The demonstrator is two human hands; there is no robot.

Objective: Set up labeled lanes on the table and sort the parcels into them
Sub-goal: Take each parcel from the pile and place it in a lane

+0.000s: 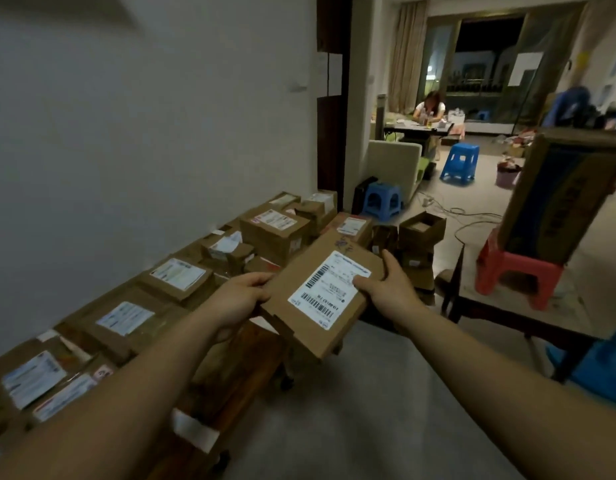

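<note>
Above the parcel-lined wooden table (230, 382), both outstretched hands, left (239, 299) and right (391, 289), grip one flat labelled parcel (320, 299).

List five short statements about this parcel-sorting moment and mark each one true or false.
1. The left hand and the right hand both grip the flat parcel. True.
2. Its white label faces down. False: it faces up.
3. Other parcels lie in a row along the wall. True.
4. A large box rests on the red stool. True.
5. The floor stools are green. False: they are blue.
</note>
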